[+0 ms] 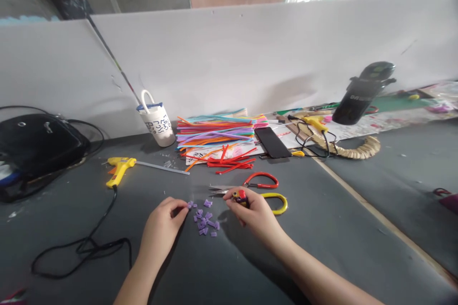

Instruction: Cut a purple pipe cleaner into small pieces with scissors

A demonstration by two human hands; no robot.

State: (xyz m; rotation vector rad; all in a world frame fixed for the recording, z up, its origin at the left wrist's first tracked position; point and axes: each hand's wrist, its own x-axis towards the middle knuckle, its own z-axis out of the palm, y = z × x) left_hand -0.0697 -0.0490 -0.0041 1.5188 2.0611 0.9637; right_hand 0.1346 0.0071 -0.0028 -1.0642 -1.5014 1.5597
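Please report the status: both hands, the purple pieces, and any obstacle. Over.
Left hand: at edge of scattered purple pieces, grip unclear. Right hand: holding what seems a red-topped lighter. Scissors lie beyond, partly hidden by right hand.

On my dark table point(339, 228), I see purple bits point(204, 221) lower centre, scissors point(265, 186) right of centre, glue gun point(120, 167) left.
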